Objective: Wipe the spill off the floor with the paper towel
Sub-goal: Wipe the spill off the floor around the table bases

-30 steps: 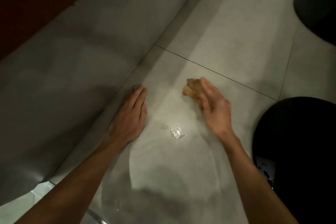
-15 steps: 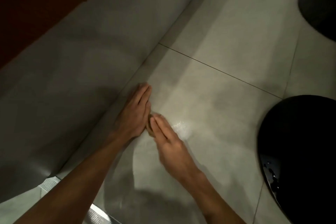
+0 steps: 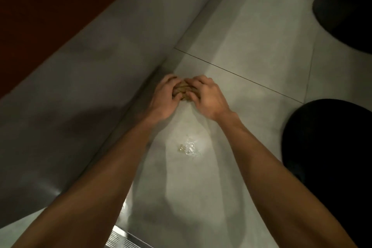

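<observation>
1. Paper towel point(image 3: 184, 91): a crumpled brown wad held between both hands, low over the pale tiled floor point(image 3: 251, 50). I cannot tell whether it touches the tile.
2. The grip: the left hand point(image 3: 164, 97) curls its fingers round the wad's left side and the right hand point(image 3: 208, 98) curls round its right side. The fingertips nearly meet over the top.
3. The spill point(image 3: 189, 148) lies on the near side of the grip, toward the person and between the two forearms, well apart from the wad. It is a small glistening puddle with a yellowish edge.
4. Step in hand, as I judge it: the towel is being bunched up between wiping strokes, and the spill is not yet cleared.
5. The next move calls for bringing the wad back toward the body, pressing it onto the puddle and dragging it through. A drier face turned downward would soak up more instead of smearing.
6. A second ago the left hand lay flat on the floor and the right alone held the wad. Half a second ago the right hand's straight fingers pressed it beside the left hand. Now both hands clutch it, farther out.
7. Left of the grip runs a grey wall base point(image 3: 96, 90); to the right sits a black rounded object point(image 3: 330, 159).
</observation>
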`<state>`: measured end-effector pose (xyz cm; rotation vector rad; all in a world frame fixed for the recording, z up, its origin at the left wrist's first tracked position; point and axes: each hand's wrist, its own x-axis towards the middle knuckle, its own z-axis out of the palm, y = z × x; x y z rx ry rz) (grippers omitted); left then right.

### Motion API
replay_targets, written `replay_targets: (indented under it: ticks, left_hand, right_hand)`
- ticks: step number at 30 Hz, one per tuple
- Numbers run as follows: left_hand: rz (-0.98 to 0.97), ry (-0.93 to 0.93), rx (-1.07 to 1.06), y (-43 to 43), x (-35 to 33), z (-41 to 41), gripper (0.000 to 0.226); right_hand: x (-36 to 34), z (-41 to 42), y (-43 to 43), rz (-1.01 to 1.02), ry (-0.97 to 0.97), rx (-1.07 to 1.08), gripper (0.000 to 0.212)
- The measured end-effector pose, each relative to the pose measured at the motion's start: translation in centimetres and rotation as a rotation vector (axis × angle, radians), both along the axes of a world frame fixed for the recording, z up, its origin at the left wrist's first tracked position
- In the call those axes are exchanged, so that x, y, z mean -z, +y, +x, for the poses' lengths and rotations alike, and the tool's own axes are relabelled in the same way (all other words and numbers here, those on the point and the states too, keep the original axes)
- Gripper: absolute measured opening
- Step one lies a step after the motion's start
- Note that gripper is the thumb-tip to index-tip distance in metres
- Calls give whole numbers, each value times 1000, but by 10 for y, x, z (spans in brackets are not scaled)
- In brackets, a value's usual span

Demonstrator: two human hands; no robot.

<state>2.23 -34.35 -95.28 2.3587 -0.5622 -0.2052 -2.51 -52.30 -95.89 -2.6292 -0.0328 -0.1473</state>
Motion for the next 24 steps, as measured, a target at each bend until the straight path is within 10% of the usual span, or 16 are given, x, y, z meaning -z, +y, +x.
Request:
replay_targets:
  ticks: [24]
  left_hand:
    - [33,-116,412,162,13,-179,45]
  right_hand:
    - [9,-254,150,22,28,124,68]
